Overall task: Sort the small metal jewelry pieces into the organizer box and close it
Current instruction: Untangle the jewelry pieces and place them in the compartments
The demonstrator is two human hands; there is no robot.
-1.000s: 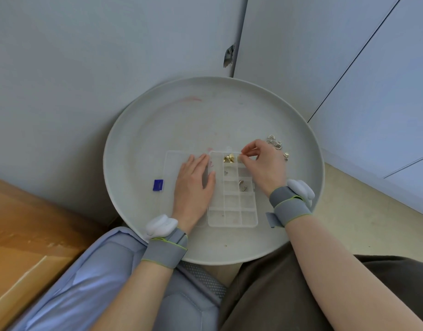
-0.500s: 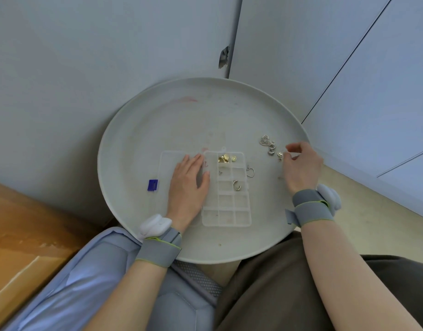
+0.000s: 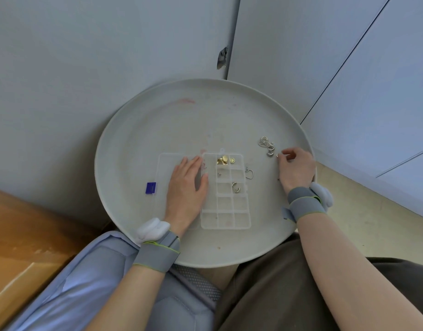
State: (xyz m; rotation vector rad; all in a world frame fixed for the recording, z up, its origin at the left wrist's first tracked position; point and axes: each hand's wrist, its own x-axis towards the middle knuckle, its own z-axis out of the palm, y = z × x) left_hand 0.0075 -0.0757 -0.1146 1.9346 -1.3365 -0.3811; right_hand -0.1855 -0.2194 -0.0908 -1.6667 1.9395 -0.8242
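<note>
A clear plastic organizer box (image 3: 226, 211) lies open on a round grey tray (image 3: 158, 120), its lid (image 3: 165, 163) folded out to the left. Gold pieces (image 3: 223, 160) fill a top compartment, and a silver hoop (image 3: 235, 187) lies in a middle one. My left hand (image 3: 185, 187) rests flat on the lid and the box's left edge. A silver heart pendant (image 3: 249, 173) lies just right of the box. My right hand (image 3: 295, 167) pinches a small silver piece (image 3: 277, 155) beside a cluster of silver pieces (image 3: 266, 145).
A small blue square (image 3: 150, 188) lies on the tray left of the lid. Grey cabinet doors stand behind and to the right of the tray. A wooden surface (image 3: 19, 235) is at lower left. The tray rests on my lap.
My right hand left the box's top compartments and moved right to the silver cluster, where it now pinches a piece. The heart pendant became visible beside the box. My left hand stayed put.
</note>
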